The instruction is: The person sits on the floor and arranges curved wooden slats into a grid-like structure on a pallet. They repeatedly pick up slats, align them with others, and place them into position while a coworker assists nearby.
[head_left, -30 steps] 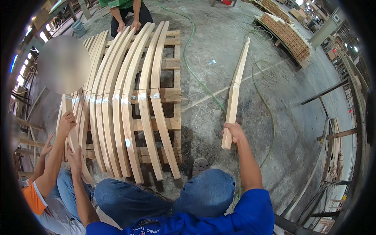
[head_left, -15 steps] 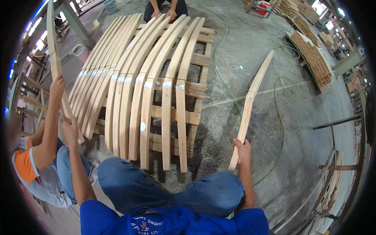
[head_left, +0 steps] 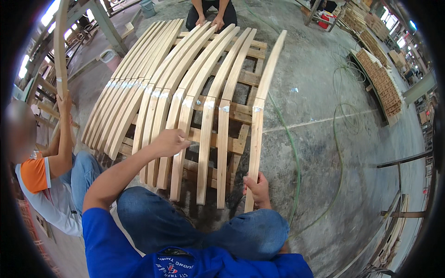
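Observation:
My right hand (head_left: 257, 189) is wrapped round the lower end of a bent wooden slat (head_left: 256, 139). That slat stands tilted along the right side of a row of similar bent wooden slats (head_left: 223, 153), its top reaching far ahead. My left hand (head_left: 169, 142), fingers curled with nothing visible in them, is over the middle of the row; whether it touches the wood I cannot tell. Beneath the row lies a wooden pallet (head_left: 235, 143). Whitish marks cross the slats at their bends.
At the left, a co-worker in an orange sleeve (head_left: 34, 175) holds another slat (head_left: 60, 51) upright. Another person's hands (head_left: 211, 22) touch the row's far end. A green hose (head_left: 293, 153) runs along the floor at right. Stacked wood (head_left: 380, 78) stands farther right.
My left hand has left the slat at the left and moved right over the row. My right hand has brought its slat left, beside the row. The co-worker's slat is higher.

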{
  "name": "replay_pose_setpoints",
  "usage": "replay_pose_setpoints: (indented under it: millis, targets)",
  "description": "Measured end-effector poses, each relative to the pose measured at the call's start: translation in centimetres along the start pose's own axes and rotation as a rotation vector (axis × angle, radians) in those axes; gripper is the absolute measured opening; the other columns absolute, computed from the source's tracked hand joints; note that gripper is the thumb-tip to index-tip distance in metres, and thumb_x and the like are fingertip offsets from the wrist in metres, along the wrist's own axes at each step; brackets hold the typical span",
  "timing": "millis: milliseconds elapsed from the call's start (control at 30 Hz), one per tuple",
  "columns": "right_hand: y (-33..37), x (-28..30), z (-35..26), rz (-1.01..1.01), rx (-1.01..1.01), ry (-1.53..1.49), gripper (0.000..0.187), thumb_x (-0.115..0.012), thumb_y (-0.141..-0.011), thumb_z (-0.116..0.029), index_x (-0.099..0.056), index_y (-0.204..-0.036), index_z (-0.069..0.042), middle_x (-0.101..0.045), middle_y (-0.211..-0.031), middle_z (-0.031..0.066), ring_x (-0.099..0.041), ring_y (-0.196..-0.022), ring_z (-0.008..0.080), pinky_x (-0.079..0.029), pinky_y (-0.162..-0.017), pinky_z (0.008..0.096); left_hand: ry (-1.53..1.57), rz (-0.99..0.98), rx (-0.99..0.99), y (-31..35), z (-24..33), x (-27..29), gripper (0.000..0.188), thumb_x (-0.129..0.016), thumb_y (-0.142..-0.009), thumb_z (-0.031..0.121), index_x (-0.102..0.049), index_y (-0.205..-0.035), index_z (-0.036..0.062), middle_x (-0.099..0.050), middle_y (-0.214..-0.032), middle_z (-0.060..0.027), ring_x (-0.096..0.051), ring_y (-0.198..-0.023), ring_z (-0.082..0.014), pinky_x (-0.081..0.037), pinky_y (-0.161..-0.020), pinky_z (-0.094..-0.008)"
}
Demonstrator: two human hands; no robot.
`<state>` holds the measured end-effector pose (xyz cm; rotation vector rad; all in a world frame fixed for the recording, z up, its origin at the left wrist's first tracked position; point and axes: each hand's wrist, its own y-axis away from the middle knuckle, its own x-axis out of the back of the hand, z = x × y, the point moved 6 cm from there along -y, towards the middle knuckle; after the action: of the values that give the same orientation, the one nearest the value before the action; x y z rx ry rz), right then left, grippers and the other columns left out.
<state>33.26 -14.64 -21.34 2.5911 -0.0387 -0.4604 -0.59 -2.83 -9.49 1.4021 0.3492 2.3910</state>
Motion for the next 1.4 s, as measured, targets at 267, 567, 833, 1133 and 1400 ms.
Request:
replay_pose_setpoints:
  millis: [267, 567, 833, 1133, 1400]
  targets:
    - [-0.3, -2.2, 1.5, -0.117, -0.055, 0.082, 0.041, -0.079, -0.091, -0.013, -0.054, -0.12, 0.002, -0.062, -0.081, 0.0046, -0.061, -0.058, 0.0126, -0.054, -0.051, 0.0301, -0.245, -0.268, -0.011, -6.4, 1.8, -8.1, 0.066, -0.055, -0.095, 0.052, -0.069, -0.104, -0.0115, -0.071, -0.078, -0.0271, -0.072, -0.083, -0.0445, -0.059, -0.082, -0.0482]
    - [-1.0, -3.8, 3.6, -0.175, -0.062, 0.185, 0.044, -0.078, -0.091, -0.016, -0.052, -0.121, 0.003, -0.064, -0.082, 0.0064, -0.063, -0.06, 0.0142, -0.055, -0.053, 0.0302, -0.112, 0.123, 0.08, -7.1, -0.6, -8.9, 0.07, -0.064, -0.085, 0.041, -0.054, -0.104, -0.0256, -0.068, -0.086, -0.0384, -0.071, -0.085, -0.0513, -0.06, -0.08, -0.0501]
    - [-1.8, -3.3, 3.9, -0.144, -0.059, 0.548, 0.044, -0.076, -0.089, -0.027, -0.059, -0.117, 0.003, -0.071, -0.094, 0.0131, -0.071, -0.08, 0.0201, -0.059, -0.072, 0.0371, -0.104, 0.04, 0.204, -6.3, -0.8, -6.3, 0.052, -0.07, -0.085, 0.03, -0.059, -0.098, -0.0192, -0.071, -0.083, -0.0329, -0.075, -0.085, -0.0413, -0.061, -0.079, -0.0477]
    - [-2.0, -2.1, 3.0, -0.118, -0.02, 0.851, 0.046, -0.072, -0.087, -0.034, -0.067, -0.115, 0.003, -0.074, -0.103, 0.0166, -0.071, -0.093, 0.0266, -0.055, -0.085, 0.0389, -0.226, 0.077, -0.033, -5.4, 4.0, -4.7, 0.057, -0.068, -0.089, 0.041, -0.062, -0.105, -0.0137, -0.072, -0.09, -0.0301, -0.075, -0.085, -0.041, -0.06, -0.083, -0.047]
    - [-1.2, -1.5, 2.6, -0.055, 0.018, 0.889, 0.053, -0.07, -0.086, -0.03, -0.061, -0.129, -0.001, -0.073, -0.108, 0.0227, -0.072, -0.102, 0.037, -0.055, -0.091, 0.0446, 0.557, -0.146, 0.09, -5.8, 7.0, -10.8, 0.072, -0.074, -0.082, 0.037, -0.048, -0.117, -0.0209, -0.071, -0.083, -0.0234, -0.074, -0.066, -0.0307, -0.057, -0.046, -0.0378]
